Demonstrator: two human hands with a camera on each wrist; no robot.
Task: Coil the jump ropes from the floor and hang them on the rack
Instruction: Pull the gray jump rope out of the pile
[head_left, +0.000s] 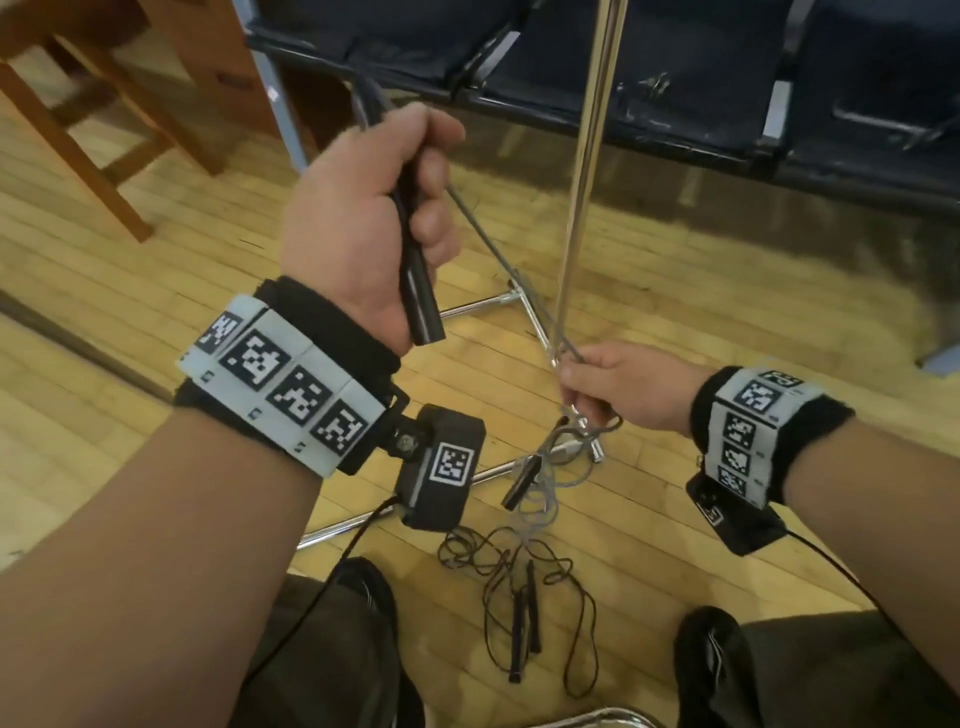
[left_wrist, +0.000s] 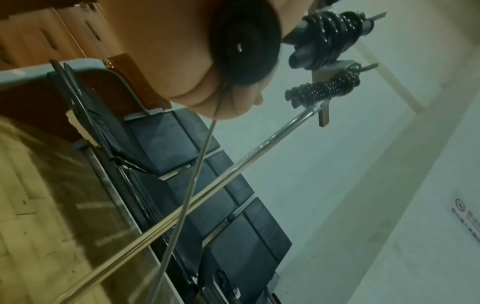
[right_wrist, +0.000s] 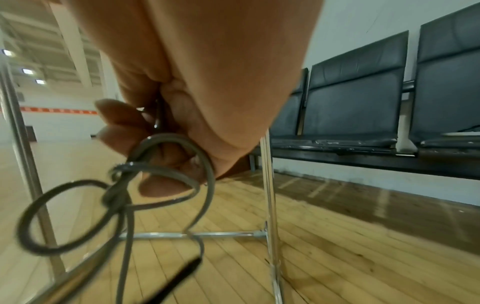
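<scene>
My left grip (head_left: 363, 208) is clamped round the black handle (head_left: 421, 280) of a grey jump rope (head_left: 493, 244), held up in front of the rack's upright pole (head_left: 587, 171). The cord runs taut, down and across to my right grip (head_left: 618, 384), which pinches it low beside the pole; tangled loops (right_wrist: 78, 205) hang below those fingers (right_wrist: 122, 115). A second, dark rope (head_left: 519, 597) lies on the wooden floor (head_left: 156, 291) between my shoes. Two coiled ropes (left_wrist: 330, 37) already hang on the rack.
</scene>
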